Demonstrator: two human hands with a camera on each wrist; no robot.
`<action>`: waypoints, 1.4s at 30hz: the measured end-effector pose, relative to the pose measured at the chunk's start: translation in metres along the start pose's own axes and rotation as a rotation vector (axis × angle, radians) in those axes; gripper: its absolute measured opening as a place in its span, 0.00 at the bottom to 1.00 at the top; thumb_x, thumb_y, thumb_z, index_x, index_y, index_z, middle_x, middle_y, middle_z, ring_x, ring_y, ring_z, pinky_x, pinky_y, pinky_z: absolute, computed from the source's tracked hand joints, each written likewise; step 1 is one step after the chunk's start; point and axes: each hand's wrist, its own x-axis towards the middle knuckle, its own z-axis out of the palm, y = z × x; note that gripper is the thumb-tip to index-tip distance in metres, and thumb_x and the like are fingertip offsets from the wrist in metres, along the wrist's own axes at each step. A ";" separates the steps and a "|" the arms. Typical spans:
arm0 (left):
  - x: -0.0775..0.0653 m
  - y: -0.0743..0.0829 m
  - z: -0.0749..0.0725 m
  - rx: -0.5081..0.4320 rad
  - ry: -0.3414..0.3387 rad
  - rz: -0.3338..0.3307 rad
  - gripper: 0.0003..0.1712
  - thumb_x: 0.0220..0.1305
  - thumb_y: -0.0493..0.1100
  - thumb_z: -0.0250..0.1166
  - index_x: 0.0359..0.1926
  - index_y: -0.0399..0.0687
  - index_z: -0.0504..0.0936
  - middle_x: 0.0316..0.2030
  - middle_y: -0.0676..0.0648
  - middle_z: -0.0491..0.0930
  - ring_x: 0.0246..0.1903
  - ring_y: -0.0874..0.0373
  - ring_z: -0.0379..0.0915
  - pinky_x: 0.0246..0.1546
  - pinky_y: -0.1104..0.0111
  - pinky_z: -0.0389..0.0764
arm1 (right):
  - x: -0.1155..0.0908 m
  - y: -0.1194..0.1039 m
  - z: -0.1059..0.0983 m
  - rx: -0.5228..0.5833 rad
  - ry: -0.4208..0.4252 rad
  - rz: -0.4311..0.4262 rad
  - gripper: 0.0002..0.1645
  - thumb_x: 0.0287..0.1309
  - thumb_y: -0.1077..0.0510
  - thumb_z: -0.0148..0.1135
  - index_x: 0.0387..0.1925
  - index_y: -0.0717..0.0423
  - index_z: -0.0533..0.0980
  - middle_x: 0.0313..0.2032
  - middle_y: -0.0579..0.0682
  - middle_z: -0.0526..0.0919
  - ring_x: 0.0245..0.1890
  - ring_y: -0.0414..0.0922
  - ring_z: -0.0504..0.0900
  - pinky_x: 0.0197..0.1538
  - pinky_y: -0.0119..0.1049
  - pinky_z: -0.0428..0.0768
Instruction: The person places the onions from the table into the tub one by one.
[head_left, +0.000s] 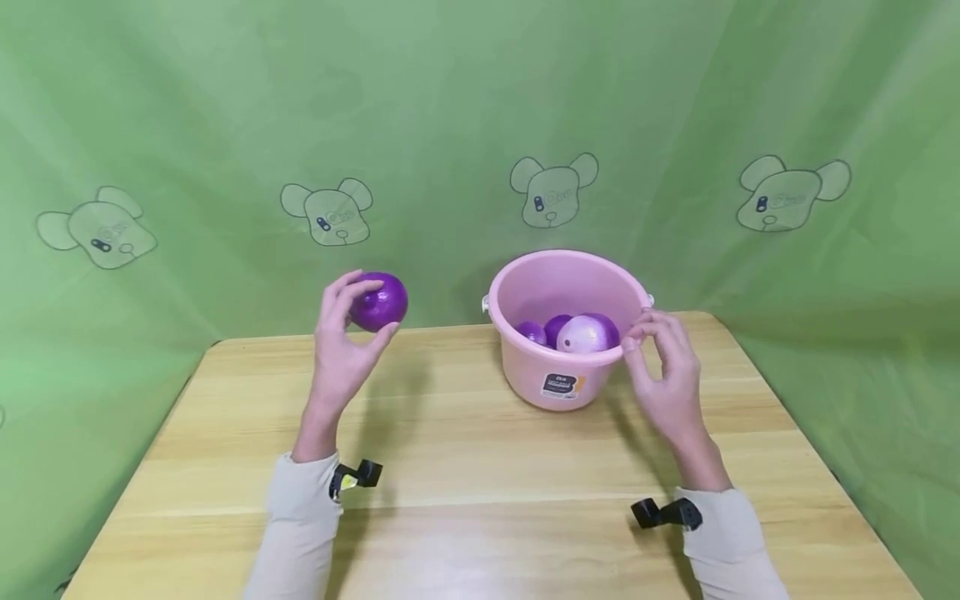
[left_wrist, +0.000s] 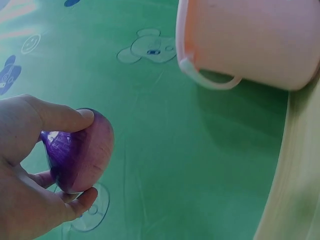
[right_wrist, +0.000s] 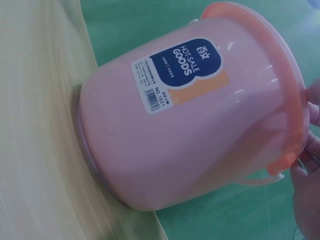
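Observation:
My left hand (head_left: 347, 346) grips a shiny purple onion (head_left: 380, 302) between thumb and fingers, raised above the table's back left. Seen from the left wrist, the onion (left_wrist: 82, 152) has a dark purple part and a paler pinkish side, with the thumb on top and fingers below. A pink bucket (head_left: 558, 375) stands upright at the back of the table, right of centre. Inside lie several purple round things (head_left: 532, 332) and a pale pinkish-white one (head_left: 581, 335), partly hidden by the rim. My right hand (head_left: 670, 379) pinches the bucket's right rim.
The bucket stands on a light wooden table (head_left: 450, 467) near its back edge. A white handle (left_wrist: 212, 82) hangs at the bucket's side, and a printed label (right_wrist: 180, 72) is on its front. Green curtain (head_left: 450, 100) with bear-head drawings surrounds the table.

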 end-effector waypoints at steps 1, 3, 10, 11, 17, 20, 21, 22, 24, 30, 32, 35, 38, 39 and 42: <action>0.000 -0.004 0.004 -0.007 -0.005 0.012 0.33 0.52 0.22 0.74 0.60 0.34 0.77 0.69 0.30 0.63 0.65 0.34 0.65 0.64 0.45 0.75 | 0.000 0.000 0.000 0.002 0.001 0.004 0.05 0.57 0.79 0.59 0.37 0.79 0.75 0.48 0.70 0.77 0.59 0.48 0.74 0.73 0.44 0.68; 0.000 -0.014 0.010 -0.020 -0.015 0.031 0.34 0.52 0.24 0.75 0.61 0.37 0.78 0.70 0.32 0.64 0.66 0.36 0.66 0.63 0.46 0.76 | -0.001 0.001 -0.001 0.008 0.000 0.010 0.05 0.57 0.80 0.59 0.37 0.80 0.75 0.48 0.70 0.77 0.59 0.44 0.73 0.73 0.45 0.68; 0.003 -0.018 0.029 -0.047 -0.052 0.050 0.33 0.53 0.30 0.77 0.61 0.46 0.80 0.70 0.40 0.65 0.65 0.43 0.68 0.64 0.52 0.76 | 0.000 -0.001 0.001 0.021 0.013 0.002 0.05 0.56 0.80 0.59 0.36 0.80 0.75 0.46 0.66 0.77 0.59 0.44 0.74 0.73 0.45 0.69; 0.003 -0.017 0.031 -0.049 -0.056 0.050 0.33 0.54 0.30 0.77 0.61 0.46 0.80 0.70 0.40 0.65 0.65 0.43 0.68 0.64 0.53 0.76 | 0.000 -0.001 0.001 0.023 0.012 0.001 0.05 0.56 0.80 0.59 0.36 0.80 0.75 0.46 0.66 0.77 0.59 0.44 0.74 0.73 0.45 0.69; 0.005 -0.005 0.043 -0.043 -0.084 0.053 0.33 0.53 0.30 0.77 0.61 0.46 0.79 0.70 0.40 0.65 0.66 0.44 0.67 0.65 0.55 0.76 | -0.001 0.001 -0.001 0.024 0.015 -0.003 0.05 0.56 0.80 0.59 0.36 0.80 0.75 0.46 0.65 0.78 0.57 0.52 0.75 0.73 0.45 0.69; 0.005 -0.002 0.047 -0.040 -0.091 0.063 0.34 0.52 0.30 0.78 0.61 0.47 0.79 0.70 0.41 0.64 0.66 0.44 0.67 0.64 0.55 0.76 | -0.001 0.002 -0.001 0.026 0.012 -0.003 0.05 0.56 0.80 0.59 0.36 0.79 0.75 0.46 0.64 0.78 0.57 0.50 0.75 0.73 0.44 0.69; 0.005 -0.001 0.048 -0.038 -0.090 0.067 0.34 0.52 0.30 0.78 0.61 0.47 0.79 0.70 0.41 0.65 0.66 0.44 0.67 0.64 0.55 0.76 | -0.001 0.002 -0.001 0.027 0.010 -0.003 0.05 0.56 0.80 0.59 0.36 0.79 0.75 0.46 0.64 0.77 0.58 0.48 0.75 0.73 0.44 0.69; 0.005 0.000 0.049 -0.036 -0.090 0.069 0.34 0.52 0.31 0.78 0.61 0.47 0.79 0.70 0.41 0.65 0.66 0.45 0.67 0.64 0.55 0.76 | -0.001 0.002 -0.001 0.030 0.007 -0.003 0.05 0.56 0.80 0.59 0.36 0.79 0.75 0.47 0.64 0.77 0.58 0.47 0.74 0.73 0.44 0.69; 0.004 0.001 0.051 -0.036 -0.091 0.071 0.34 0.52 0.31 0.78 0.61 0.48 0.80 0.70 0.42 0.65 0.66 0.46 0.67 0.64 0.54 0.76 | -0.001 0.002 -0.001 0.033 0.003 -0.001 0.05 0.57 0.80 0.59 0.36 0.79 0.75 0.47 0.64 0.77 0.58 0.44 0.74 0.73 0.45 0.69; 0.001 0.004 0.057 -0.044 -0.117 0.073 0.33 0.53 0.32 0.78 0.60 0.49 0.80 0.70 0.43 0.65 0.66 0.47 0.67 0.64 0.56 0.76 | -0.001 0.002 -0.001 0.030 -0.002 0.013 0.05 0.57 0.80 0.59 0.37 0.79 0.75 0.48 0.65 0.77 0.59 0.44 0.74 0.73 0.44 0.69; 0.001 0.005 0.059 -0.054 -0.118 0.076 0.33 0.53 0.32 0.78 0.60 0.49 0.80 0.70 0.43 0.65 0.66 0.47 0.67 0.64 0.57 0.76 | -0.002 0.002 -0.001 0.030 -0.008 0.017 0.05 0.57 0.80 0.58 0.37 0.79 0.75 0.48 0.66 0.77 0.59 0.44 0.74 0.73 0.44 0.68; 0.001 0.006 0.063 -0.072 -0.118 0.090 0.33 0.53 0.32 0.78 0.60 0.48 0.80 0.70 0.42 0.65 0.65 0.47 0.68 0.64 0.58 0.77 | -0.002 0.002 -0.001 0.034 -0.013 0.023 0.05 0.58 0.80 0.58 0.37 0.79 0.75 0.49 0.67 0.77 0.59 0.44 0.74 0.73 0.44 0.68; 0.002 0.007 0.067 -0.093 -0.119 0.103 0.33 0.52 0.32 0.79 0.60 0.47 0.80 0.70 0.41 0.66 0.65 0.47 0.68 0.64 0.59 0.77 | -0.001 0.001 0.000 0.031 -0.010 0.021 0.05 0.57 0.80 0.58 0.37 0.79 0.75 0.48 0.67 0.77 0.59 0.44 0.74 0.73 0.44 0.69; 0.003 0.007 0.068 -0.100 -0.121 0.106 0.33 0.52 0.32 0.79 0.60 0.47 0.80 0.70 0.41 0.66 0.65 0.47 0.68 0.64 0.59 0.77 | -0.001 0.001 0.000 0.029 -0.007 0.017 0.05 0.57 0.80 0.58 0.37 0.79 0.75 0.48 0.67 0.77 0.59 0.44 0.74 0.73 0.44 0.69; 0.004 0.009 0.072 -0.119 -0.127 0.103 0.33 0.52 0.32 0.79 0.60 0.47 0.80 0.70 0.40 0.66 0.66 0.48 0.68 0.64 0.60 0.77 | 0.000 -0.001 0.000 0.021 0.004 0.005 0.05 0.57 0.80 0.59 0.37 0.79 0.75 0.47 0.66 0.77 0.58 0.44 0.74 0.73 0.44 0.69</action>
